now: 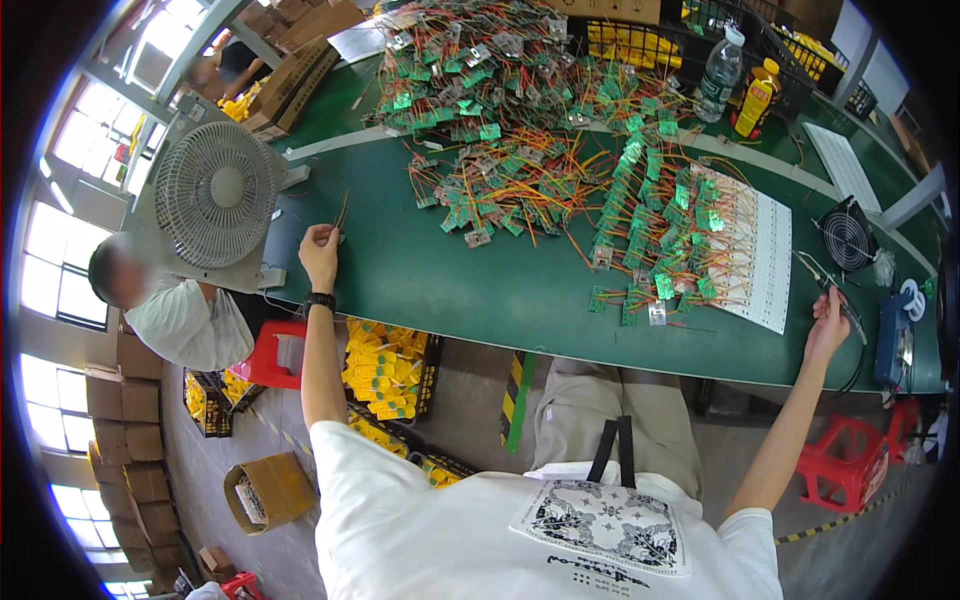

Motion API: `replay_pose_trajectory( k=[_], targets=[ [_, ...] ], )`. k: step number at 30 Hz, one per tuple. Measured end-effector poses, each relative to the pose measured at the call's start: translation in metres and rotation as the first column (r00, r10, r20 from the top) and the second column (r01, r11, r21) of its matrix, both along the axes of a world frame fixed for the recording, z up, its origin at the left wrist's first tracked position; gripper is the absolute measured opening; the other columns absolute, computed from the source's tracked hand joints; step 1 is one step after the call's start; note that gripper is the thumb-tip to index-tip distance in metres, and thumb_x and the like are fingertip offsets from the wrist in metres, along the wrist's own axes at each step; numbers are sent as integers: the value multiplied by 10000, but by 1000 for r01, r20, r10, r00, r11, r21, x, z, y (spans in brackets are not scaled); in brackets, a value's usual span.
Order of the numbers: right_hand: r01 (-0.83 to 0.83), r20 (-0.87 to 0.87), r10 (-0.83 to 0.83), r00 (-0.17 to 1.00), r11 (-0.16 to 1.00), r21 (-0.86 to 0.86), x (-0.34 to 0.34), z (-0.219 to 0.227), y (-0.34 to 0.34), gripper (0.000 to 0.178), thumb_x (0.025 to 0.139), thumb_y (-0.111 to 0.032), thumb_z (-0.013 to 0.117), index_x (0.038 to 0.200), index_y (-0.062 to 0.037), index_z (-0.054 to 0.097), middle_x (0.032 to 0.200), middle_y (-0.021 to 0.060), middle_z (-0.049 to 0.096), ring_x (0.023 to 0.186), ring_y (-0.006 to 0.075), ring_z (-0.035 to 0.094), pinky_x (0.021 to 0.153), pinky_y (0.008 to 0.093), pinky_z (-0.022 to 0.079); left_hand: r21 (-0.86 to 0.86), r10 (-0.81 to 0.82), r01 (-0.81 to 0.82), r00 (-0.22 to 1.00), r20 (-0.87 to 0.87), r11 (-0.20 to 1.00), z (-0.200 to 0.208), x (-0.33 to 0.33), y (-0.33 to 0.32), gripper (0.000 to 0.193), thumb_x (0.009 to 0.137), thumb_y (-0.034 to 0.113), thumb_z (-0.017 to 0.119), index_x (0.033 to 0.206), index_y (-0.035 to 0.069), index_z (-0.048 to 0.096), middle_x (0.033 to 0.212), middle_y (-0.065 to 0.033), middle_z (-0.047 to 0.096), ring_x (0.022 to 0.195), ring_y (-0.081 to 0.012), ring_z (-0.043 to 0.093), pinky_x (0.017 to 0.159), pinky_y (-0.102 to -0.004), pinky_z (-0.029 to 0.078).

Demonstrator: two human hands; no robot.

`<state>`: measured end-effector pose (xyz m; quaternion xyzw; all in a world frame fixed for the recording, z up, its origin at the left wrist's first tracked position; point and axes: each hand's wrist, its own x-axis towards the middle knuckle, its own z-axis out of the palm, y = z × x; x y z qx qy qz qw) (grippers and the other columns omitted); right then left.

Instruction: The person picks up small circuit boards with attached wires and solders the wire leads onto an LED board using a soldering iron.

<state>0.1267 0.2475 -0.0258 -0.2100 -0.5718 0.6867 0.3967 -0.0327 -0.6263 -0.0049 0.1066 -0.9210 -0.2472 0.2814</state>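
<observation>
Bright windows (pixel 62 255) are lighting a green tabletop (pixel 450 290), where wired circuit boards (pixel 515 190) are lying heaped toward the far side. At right, the right hand (pixel 826 318) is gripping a soldering iron (pixel 822 273), whose looping cable (pixel 859 370) could snag; at left, the left hand (pixel 320 255) is pinching thin wires (pixel 344 211), which could slip.

Downward head-worn fisheye view

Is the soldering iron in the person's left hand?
No, the right hand holds the soldering iron, while the left hand pinches thin wires near the fan.
</observation>
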Motion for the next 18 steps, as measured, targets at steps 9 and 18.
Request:
replay_pose_trajectory(
  k=[9, 18],
  targets=[
    [16, -17, -17, 1000, 1000, -20, 5, 3, 3, 177, 861, -107, 695, 963, 23, 633, 737, 66, 637, 574, 103, 569, 499, 203, 394, 96, -283, 275, 798, 532, 957, 36, 47, 53, 250, 817, 120, 709, 1002, -38, 649, 807, -63, 673, 728, -146, 644, 661, -264, 526],
    [12, -24, -15, 1000, 994, -110, 5, 11, -7, 179, 847, -96, 702, 947, 33, 630, 718, 81, 630, 550, 134, 567, 473, 223, 384, 383, -443, 352, 878, 180, 854, 79, 116, 186, 157, 940, 95, 586, 917, -55, 627, 849, -50, 640, 790, -96, 597, 653, -265, 539]
  ],
)
